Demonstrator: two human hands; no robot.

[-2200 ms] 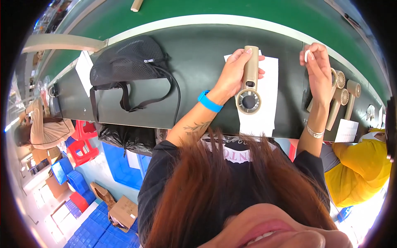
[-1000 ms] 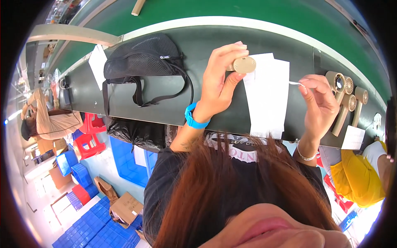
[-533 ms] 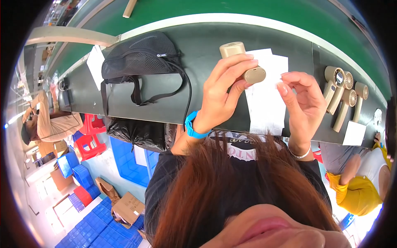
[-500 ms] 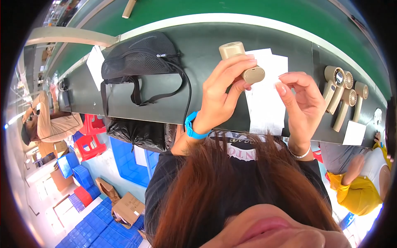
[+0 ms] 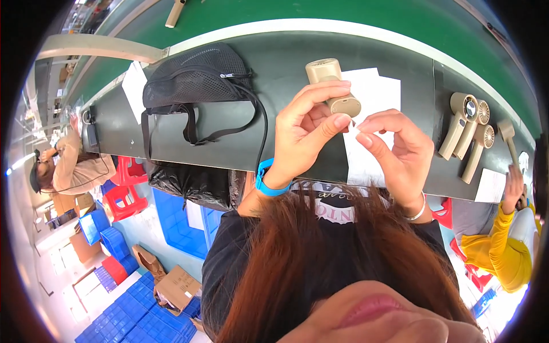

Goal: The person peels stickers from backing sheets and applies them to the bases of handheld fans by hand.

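My left hand [image 5: 298,130] is closed round a beige handheld fan [image 5: 323,70], its rounded head pointing away and its oval handle end toward me. A small slot shows in that handle end. Close beside it, my right hand [image 5: 400,150] has thumb and index finger drawn together near my left thumb. Something tiny and pale may sit between the fingertips, too small to make out. Both hands are above white paper sheets [image 5: 372,163] on the dark table [image 5: 297,48].
Several beige fans [image 5: 456,134] lie at the right, beside a white sheet [image 5: 490,186]. A co-worker in a yellow sleeve [image 5: 502,231] reaches there. At the left lie a black mesh bag [image 5: 194,77] and strap. A green belt [image 5: 343,11] runs along the far side.
My right hand has moved left and met my left hand at the fan's end, fingers pinching. The co-worker's hand has reached up to the table, and the rightmost fan has shifted.
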